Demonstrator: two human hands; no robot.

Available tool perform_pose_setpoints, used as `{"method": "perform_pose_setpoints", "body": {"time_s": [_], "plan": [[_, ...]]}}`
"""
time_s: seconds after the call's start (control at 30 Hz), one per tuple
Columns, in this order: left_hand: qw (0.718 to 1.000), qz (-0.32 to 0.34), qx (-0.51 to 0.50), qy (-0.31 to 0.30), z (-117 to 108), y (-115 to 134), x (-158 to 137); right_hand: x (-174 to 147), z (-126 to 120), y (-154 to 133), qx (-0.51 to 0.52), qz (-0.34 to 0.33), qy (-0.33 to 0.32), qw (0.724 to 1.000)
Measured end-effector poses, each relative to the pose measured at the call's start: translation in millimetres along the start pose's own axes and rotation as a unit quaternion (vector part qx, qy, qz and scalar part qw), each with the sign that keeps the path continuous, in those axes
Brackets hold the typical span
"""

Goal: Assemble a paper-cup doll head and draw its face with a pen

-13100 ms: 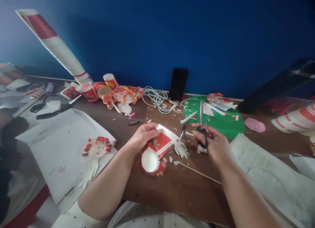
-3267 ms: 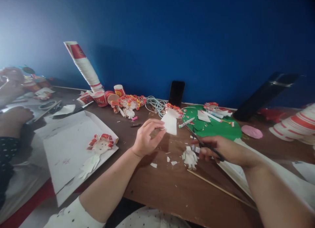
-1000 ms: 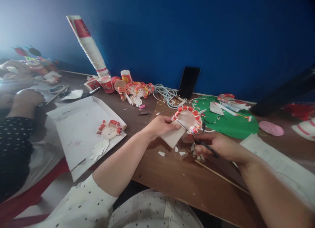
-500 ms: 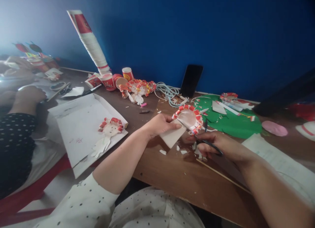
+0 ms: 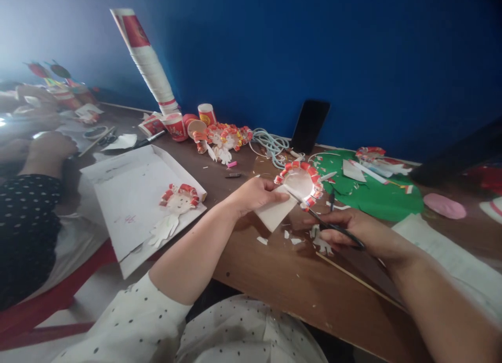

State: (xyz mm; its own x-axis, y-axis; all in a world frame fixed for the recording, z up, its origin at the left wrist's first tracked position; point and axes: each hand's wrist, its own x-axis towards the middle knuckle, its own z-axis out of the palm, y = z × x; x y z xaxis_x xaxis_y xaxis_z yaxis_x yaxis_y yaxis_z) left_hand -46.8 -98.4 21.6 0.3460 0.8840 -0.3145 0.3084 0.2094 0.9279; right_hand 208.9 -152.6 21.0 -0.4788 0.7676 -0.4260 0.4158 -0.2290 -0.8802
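Note:
My left hand [image 5: 257,195] pinches a cut paper-cup piece by its pale flap [image 5: 276,212]. The piece has a round whitish base [image 5: 300,182] ringed with curled red-and-white strips. In my right hand [image 5: 363,228] is a pair of scissors [image 5: 340,229] with dark handles. Their blades point left and lie against the flap, close to the round base. Whether the blades are fully closed I cannot make out. Beneath my right hand, a white leaf-like paper cutout [image 5: 322,242] lies on the table, partly hidden.
Left stands a box lid [image 5: 113,195] with a finished-looking paper figure [image 5: 178,201]. Behind are a tall cup stack [image 5: 151,65], curled cup pieces [image 5: 225,138], a cable [image 5: 270,143] and a phone [image 5: 309,125]. Green paper [image 5: 376,195] lies right, a stick [image 5: 361,279] in front. A co-worker's arm [image 5: 47,154] is far left.
The view has shifted slightly, so everything sits a little farther right. The scissors have turned a little in my right hand, and their handles look closer together. My left hand keeps its hold.

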Motion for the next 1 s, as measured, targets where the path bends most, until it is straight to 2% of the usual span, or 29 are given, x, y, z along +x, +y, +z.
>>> {"method": "perform_pose_setpoints", "body": {"time_s": [0.5,1.0], "plan": [[0.999,0.026,0.015,-0.031,-1.3,-1.6,0.0,-2.3,3.3,-5.2,0.035,-0.013,-0.026,0.999],[0.998,0.037,0.027,-0.042,-2.6,3.3,-3.5,-1.3,6.3,-6.7,-0.002,-0.012,-0.002,1.000]]}}
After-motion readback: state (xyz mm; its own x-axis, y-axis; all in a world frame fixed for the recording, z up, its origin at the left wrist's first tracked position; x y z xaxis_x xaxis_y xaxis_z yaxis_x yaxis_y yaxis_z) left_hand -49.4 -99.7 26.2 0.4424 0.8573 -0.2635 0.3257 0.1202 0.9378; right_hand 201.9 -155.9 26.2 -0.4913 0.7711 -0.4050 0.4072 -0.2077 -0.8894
